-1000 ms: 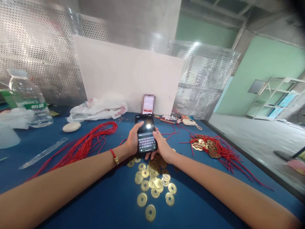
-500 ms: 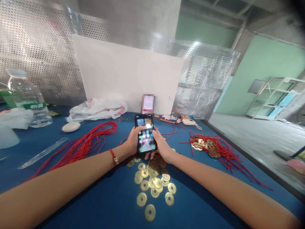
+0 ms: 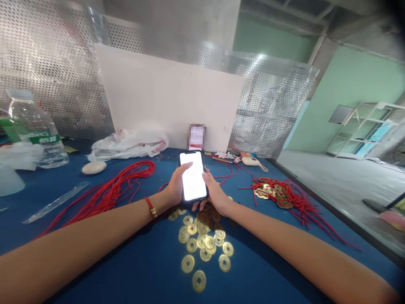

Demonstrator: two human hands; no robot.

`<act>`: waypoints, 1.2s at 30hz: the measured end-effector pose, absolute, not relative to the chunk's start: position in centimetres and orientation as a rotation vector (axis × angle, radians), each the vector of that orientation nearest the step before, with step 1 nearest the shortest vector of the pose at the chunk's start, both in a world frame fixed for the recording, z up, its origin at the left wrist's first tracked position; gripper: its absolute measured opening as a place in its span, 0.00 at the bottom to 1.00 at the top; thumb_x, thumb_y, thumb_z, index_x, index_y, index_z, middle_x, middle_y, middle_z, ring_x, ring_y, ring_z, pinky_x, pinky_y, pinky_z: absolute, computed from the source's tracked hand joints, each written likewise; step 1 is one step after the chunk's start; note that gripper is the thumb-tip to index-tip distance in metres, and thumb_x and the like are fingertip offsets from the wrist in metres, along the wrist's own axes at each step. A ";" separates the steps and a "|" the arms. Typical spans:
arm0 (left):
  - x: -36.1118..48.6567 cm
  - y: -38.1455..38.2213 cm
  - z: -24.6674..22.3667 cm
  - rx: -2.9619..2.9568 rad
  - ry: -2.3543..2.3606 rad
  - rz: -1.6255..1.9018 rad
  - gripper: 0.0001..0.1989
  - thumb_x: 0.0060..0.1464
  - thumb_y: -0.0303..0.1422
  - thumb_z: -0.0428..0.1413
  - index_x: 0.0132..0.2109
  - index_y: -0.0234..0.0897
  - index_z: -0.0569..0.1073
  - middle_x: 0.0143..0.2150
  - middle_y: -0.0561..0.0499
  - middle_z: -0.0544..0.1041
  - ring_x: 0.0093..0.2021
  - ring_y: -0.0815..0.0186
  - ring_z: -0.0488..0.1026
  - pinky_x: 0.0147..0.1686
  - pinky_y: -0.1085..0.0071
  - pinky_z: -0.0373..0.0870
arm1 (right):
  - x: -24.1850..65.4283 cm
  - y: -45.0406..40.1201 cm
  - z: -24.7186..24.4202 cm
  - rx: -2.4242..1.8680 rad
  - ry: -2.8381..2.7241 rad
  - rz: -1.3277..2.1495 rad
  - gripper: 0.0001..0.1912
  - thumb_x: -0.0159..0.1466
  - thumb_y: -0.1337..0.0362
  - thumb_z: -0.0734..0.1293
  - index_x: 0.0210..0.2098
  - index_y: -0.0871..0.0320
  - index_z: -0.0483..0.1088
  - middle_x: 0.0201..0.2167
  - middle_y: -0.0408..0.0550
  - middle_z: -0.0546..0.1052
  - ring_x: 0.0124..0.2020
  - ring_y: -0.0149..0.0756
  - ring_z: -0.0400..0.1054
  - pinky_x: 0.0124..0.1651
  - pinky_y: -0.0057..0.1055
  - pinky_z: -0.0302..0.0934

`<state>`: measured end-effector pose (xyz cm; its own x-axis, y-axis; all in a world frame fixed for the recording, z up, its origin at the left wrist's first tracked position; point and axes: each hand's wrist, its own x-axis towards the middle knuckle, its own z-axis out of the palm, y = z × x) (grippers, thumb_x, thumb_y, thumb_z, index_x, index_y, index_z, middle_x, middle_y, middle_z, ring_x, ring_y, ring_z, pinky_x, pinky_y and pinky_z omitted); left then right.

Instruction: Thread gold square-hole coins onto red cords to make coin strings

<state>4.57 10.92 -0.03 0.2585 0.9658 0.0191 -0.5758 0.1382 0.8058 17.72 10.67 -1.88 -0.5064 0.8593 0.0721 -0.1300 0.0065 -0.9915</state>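
Observation:
A black-edged phone [image 3: 193,177] with a bright white screen is held upright between my two hands. My left hand [image 3: 177,182] grips its left edge, the thumb lying over the upper screen. On the right edge is my right hand [image 3: 215,190], its thumb at the side and some fingertips showing below the phone. Brass coins with square holes [image 3: 199,281] lie loosely on the blue table [image 3: 136,266] under and in front of the hands. Red cords [image 3: 107,190] are bundled to the left. To the right sits a pile of coins tied with red cord [image 3: 278,193].
Behind stand a white board [image 3: 171,101] and a small pixelated upright item [image 3: 196,137]. At the left are a water bottle [image 3: 41,135], a white plastic bag [image 3: 129,144], a white oval object [image 3: 94,167] and a clear strip [image 3: 57,202]. A cream device [image 3: 250,161] lies back right.
The phone screen has gone from a page of colourful icons to plain white. Both hands keep their hold on the phone, and my left thumb has shifted slightly up on the screen.

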 end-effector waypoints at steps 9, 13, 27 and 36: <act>4.6 11.3 0.1 0.756 0.524 1.210 0.27 0.53 0.49 0.49 0.42 0.27 0.76 0.34 0.38 0.79 0.32 0.52 0.77 0.32 0.60 0.74 | 18.4 10.7 -1.3 -0.703 -1.620 1.691 0.44 0.49 0.69 0.72 0.57 0.53 0.42 0.31 0.42 0.73 0.18 0.34 0.72 0.17 0.24 0.65; 4.7 11.2 0.2 0.729 0.519 1.233 0.27 0.54 0.50 0.48 0.42 0.28 0.76 0.34 0.39 0.79 0.32 0.53 0.77 0.34 0.60 0.74 | 18.4 10.7 -1.3 -0.711 -1.631 1.689 0.48 0.47 0.74 0.71 0.58 0.50 0.39 0.33 0.41 0.73 0.19 0.34 0.73 0.18 0.24 0.66; 4.6 11.1 0.4 0.711 0.520 1.183 0.32 0.56 0.53 0.44 0.42 0.26 0.77 0.31 0.37 0.79 0.29 0.53 0.77 0.30 0.59 0.74 | 18.2 11.0 -1.7 -0.665 -1.583 1.718 0.29 0.62 0.55 0.63 0.55 0.50 0.44 0.29 0.40 0.73 0.17 0.33 0.71 0.16 0.25 0.64; 4.7 11.1 0.4 0.699 0.504 1.211 0.31 0.57 0.52 0.44 0.41 0.25 0.77 0.31 0.37 0.79 0.30 0.54 0.77 0.34 0.60 0.75 | 18.4 10.9 -1.5 -0.729 -1.627 1.695 0.38 0.58 0.68 0.66 0.59 0.49 0.38 0.32 0.40 0.73 0.19 0.32 0.72 0.19 0.25 0.67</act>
